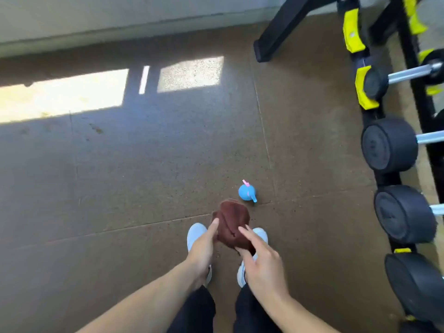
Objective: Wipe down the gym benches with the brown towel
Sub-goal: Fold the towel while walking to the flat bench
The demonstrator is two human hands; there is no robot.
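Note:
A bunched brown towel (231,222) hangs in front of me above my feet. My left hand (204,246) grips its left side, thumb on top of the cloth. My right hand (260,258) pinches the towel's lower right edge between thumb and fingers. A small blue spray bottle (247,193) with a pink trigger stands on the floor just beyond the towel. No gym bench is in view.
A black and yellow dumbbell rack (398,179) with several dumbbells runs down the right side. A black frame leg (276,34) slants to the floor at the upper right. Brown rubber floor (144,176) spreads left, with sunlit patches near the wall.

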